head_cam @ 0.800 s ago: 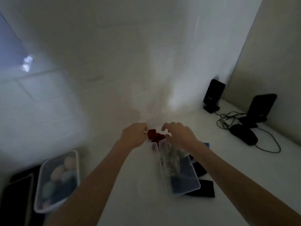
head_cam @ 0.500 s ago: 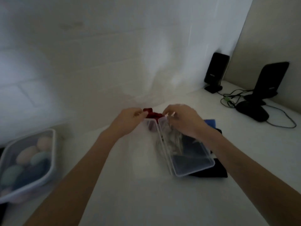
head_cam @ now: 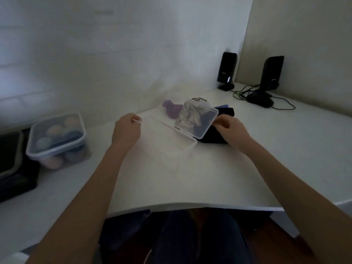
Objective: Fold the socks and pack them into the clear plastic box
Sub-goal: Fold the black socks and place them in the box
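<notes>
Now the clear plastic box (head_cam: 171,138) lies open on the white desk (head_cam: 190,180), its long side running away and to the left. Its lid (head_cam: 196,119) tips up toward the right. The right hand (head_cam: 231,131) seems to pinch the lid's edge; the left hand (head_cam: 126,131) curls loosely near the box, maybe holding its rim. Open the lid fully, then fold the dark socks (head_cam: 215,137) small.

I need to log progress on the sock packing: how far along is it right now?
Early. Done: the clear plastic box is open, its lid raised. In hand: the right hand holds the lid's edge; the left hand hovers by the base. Left: the dark socks and a purple sock lie loose on the desk.
</notes>
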